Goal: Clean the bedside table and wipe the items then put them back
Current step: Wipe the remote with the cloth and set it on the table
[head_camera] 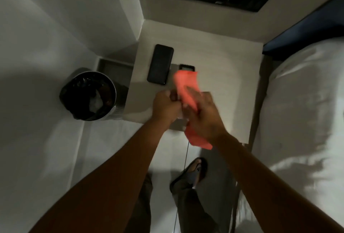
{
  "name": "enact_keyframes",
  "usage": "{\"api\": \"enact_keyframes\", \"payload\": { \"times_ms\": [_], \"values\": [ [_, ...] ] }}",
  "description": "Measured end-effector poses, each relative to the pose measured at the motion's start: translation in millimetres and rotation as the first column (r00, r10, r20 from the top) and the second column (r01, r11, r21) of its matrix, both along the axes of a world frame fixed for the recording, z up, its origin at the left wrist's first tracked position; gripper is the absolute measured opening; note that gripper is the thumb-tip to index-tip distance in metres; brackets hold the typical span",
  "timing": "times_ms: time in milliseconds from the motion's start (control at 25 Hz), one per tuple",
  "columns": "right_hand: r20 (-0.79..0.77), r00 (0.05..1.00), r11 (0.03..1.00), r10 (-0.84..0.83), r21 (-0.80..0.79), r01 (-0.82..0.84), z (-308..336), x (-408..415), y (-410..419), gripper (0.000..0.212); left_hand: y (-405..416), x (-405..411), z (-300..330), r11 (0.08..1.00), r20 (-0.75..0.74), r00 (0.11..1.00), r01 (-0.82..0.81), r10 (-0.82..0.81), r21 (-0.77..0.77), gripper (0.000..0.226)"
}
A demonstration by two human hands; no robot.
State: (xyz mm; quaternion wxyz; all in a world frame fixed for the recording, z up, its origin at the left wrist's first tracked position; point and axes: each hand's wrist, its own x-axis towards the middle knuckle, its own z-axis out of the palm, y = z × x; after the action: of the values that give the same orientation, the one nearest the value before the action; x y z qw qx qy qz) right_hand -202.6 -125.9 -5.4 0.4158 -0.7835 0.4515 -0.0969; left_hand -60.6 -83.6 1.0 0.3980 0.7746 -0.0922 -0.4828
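- Step in hand, by judgement: wiping of one small item over the bedside table (214, 61), not yet the putting back.
- Left hand (166, 107): curled into a fist, pinching sth small and pale at the fingertips; too blurred to say what the item is.
- Right hand (203, 116): fingers (193, 91) stretched forward and pressed together over the red cloth (186, 88), cloth draped under and around the palm, motion-blurred.
- Cloth: upper end up above the fingers, lower end hanging below the wrist, past the front edge of the table.
- Both hands touching each other, held above the front-left part of the table, approx. over its front edge.
- Black phone (160, 64): flat on the table, face up, just beyond the left hand, not touched.
- Small dark thing (186, 67) just beside the phone on its right, half hidden behind the cloth; cannot tell what it is.
- Rest of the tabletop towards the bed (307, 102): bare.
- Trash bin (89, 96) on the floor, left of the table, well apart from the hands.
- Next move, prob.: finishing the rub of the pinched item, then setting it down on a wiped part of the top; needs the left grip loosened only once the item rests on the surface.
- After that, prob. phone and the small dark thing to be lifted and wiped, w/ the table under them too.
- Risk: small item slipping from the pinch and falling to the floor, since the hands hang near the table edge.
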Motion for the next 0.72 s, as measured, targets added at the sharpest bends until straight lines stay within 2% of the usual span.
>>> {"api": "enact_keyframes", "payload": {
  "times_ms": [40, 80, 160, 200, 240, 280, 320, 360, 400, 440, 520, 640, 720],
  "values": [
    [-0.059, 0.992, 0.989, 0.113, -0.084, -0.118, 4, 1, 2, 0.051, 0, -5, 1, 0.998, 0.016, 0.998, 0.059, -0.059, 0.004, 0.013],
    [-0.114, 0.984, 0.977, 0.138, -0.151, -0.154, 7, 2, -5, 0.051, 2, -11, 1, 0.994, -0.002, 0.994, 0.105, -0.105, -0.028, 0.012],
    [-0.172, 0.985, 0.969, -0.002, -0.244, -0.041, 9, 10, -38, 0.048, 5, -15, 3, 0.978, -0.091, 0.980, 0.166, -0.178, -0.122, 0.019],
    [-0.170, 0.980, 0.975, -0.101, -0.211, 0.064, 11, 13, -58, 0.047, 4, -14, 2, 0.969, -0.125, 0.968, 0.199, -0.217, -0.147, 0.022],
    [-0.132, 0.966, 0.972, -0.222, -0.105, 0.210, 11, 15, -77, 0.045, 3, -13, 0, 0.962, -0.143, 0.958, 0.226, -0.248, -0.154, 0.023],
    [-0.025, 0.932, 0.925, -0.362, 0.110, 0.363, 12, 16, -88, 0.043, 1, -12, -1, 0.960, -0.171, 0.953, 0.223, -0.252, -0.171, 0.023],
    [0.116, 0.835, 0.790, -0.537, 0.415, 0.451, 12, 17, -88, 0.040, -3, -11, -3, 0.966, -0.226, 0.951, 0.169, -0.212, -0.194, 0.024],
    [0.165, 0.707, 0.590, -0.688, 0.695, 0.411, 16, 16, -78, 0.037, -8, -9, -3, 0.975, -0.326, 0.936, 0.064, -0.133, -0.214, 0.026],
    [0.129, 0.636, 0.416, -0.761, 0.849, 0.326, 21, 12, -62, 0.034, -17, -5, -3, 0.975, -0.413, 0.909, -0.038, -0.058, -0.219, 0.027],
    [0.103, 0.646, 0.342, -0.756, 0.904, 0.256, 28, 4, -43, 0.031, -24, 0, -4, 0.970, -0.461, 0.887, -0.105, -0.007, -0.217, 0.029],
    [0.120, 0.678, 0.303, -0.725, 0.940, 0.158, 40, -9, -17, 0.030, -33, 7, -4, 0.970, -0.479, 0.878, -0.108, -0.009, -0.218, 0.031],
    [0.101, 0.553, 0.169, -0.827, 0.983, 0.073, 43, -8, -45, 0.036, -17, -7, -1, 0.979, -0.564, 0.823, -0.053, -0.067, -0.195, 0.027],
    [0.101, 0.484, 0.151, -0.869, 0.986, 0.065, 43, 9, -79, 0.049, -9, -18, 2, 0.982, -0.603, 0.791, -0.012, -0.106, -0.188, 0.025]
  ]
}}
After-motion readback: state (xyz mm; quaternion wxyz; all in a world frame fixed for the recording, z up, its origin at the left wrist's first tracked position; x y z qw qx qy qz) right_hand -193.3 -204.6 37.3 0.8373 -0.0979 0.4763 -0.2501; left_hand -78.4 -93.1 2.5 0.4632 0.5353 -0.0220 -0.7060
